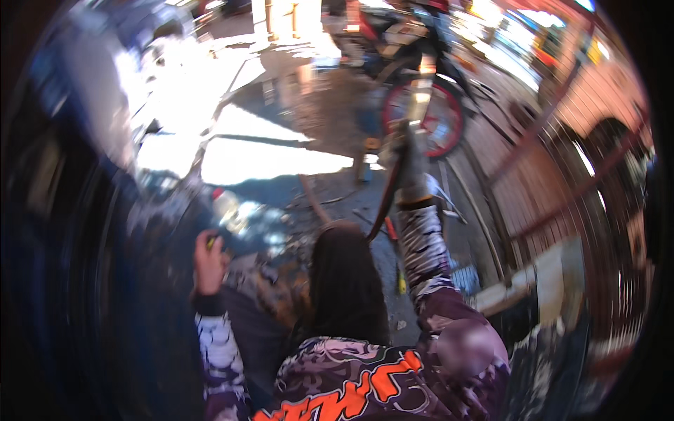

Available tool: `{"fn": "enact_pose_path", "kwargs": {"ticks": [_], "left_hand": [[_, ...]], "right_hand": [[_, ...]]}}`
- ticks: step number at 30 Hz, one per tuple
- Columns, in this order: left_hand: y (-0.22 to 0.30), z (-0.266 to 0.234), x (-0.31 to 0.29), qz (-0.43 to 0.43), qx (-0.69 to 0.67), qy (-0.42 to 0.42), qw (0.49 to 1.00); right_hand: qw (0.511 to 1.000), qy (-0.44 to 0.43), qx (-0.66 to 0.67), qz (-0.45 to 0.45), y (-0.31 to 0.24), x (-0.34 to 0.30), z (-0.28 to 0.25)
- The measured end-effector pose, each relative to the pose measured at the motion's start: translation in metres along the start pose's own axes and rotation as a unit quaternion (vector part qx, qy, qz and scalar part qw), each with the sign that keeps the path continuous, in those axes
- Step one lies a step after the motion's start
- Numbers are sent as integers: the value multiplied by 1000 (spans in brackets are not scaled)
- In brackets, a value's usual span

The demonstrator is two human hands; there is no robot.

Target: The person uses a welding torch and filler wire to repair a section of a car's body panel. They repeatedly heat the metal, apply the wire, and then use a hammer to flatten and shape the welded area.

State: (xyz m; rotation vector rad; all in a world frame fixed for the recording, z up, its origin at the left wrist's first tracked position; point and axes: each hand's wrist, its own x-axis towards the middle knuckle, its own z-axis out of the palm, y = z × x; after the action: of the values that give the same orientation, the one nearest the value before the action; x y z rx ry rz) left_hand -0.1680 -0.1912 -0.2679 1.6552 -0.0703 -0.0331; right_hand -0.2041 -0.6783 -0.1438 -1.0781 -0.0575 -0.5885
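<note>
My left hand (208,266) is held at the left, beside my knee. Its fingers curl round a small dark and yellow thing (210,242), mostly hidden in the grip. Stretched far forward, my right hand (413,175) looks grey, perhaps gloved, and motion smears it. It seems closed on something blurred, and a long pale shape (423,84) rises beyond it. A dark strap or cable (390,200) curves down from near this hand toward the ground. Past my left hand lies a clear bottle with a red cap (228,209).
A motorcycle with a red-rimmed wheel (453,123) stands ahead. Red metal bars (554,200) and a ribbed wall run along the right. Hoses or cables (330,203) and small debris lie on the ground. My dark-clothed knee (349,281) is between my arms. Strong sunlight bleaches the ground ahead.
</note>
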Motion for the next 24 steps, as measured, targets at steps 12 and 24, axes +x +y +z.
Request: {"fn": "enact_pose_path", "kwargs": {"ticks": [12,24], "left_hand": [[-8,-24,-19,31,64,92,993],[194,-126,80,338,274,366,823]], "right_hand": [[990,-140,15,-12,12,13,163],[983,-29,-47,175,95,-125,143]]}}
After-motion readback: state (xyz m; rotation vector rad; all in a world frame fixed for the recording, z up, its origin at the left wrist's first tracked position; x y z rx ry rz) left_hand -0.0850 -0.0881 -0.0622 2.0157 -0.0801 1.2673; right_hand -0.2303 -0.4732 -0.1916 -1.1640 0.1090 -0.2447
